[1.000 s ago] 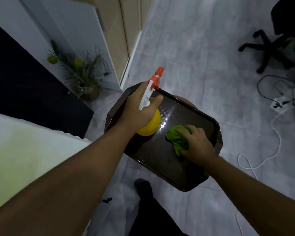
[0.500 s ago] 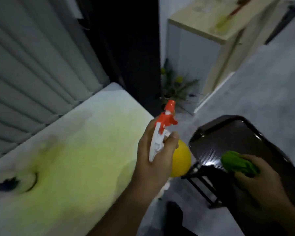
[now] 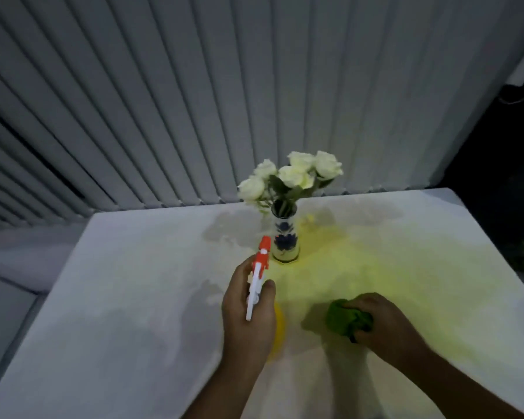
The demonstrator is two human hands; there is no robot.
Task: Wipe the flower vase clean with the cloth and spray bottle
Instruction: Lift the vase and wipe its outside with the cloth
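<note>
Grey vertical blinds [image 3: 194, 95] hung beyond both hands, behind a white table [image 3: 127, 297] tinged yellow-green. The left hand [image 3: 248, 316] was wrapped around a yellow spray bottle [image 3: 278, 326], its orange-and-white nozzle aimed ahead. Just past that nozzle stood the blue-flowered white vase [image 3: 285, 237], upright, holding white roses [image 3: 294, 175]. The right hand [image 3: 381, 322], nearer the viewer than the vase, clenched a bunched green cloth [image 3: 344, 320].

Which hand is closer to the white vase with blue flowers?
The left hand, holding the yellow spray bottle, sits just before the vase. The right hand, clutching the green cloth, is farther right.
</note>
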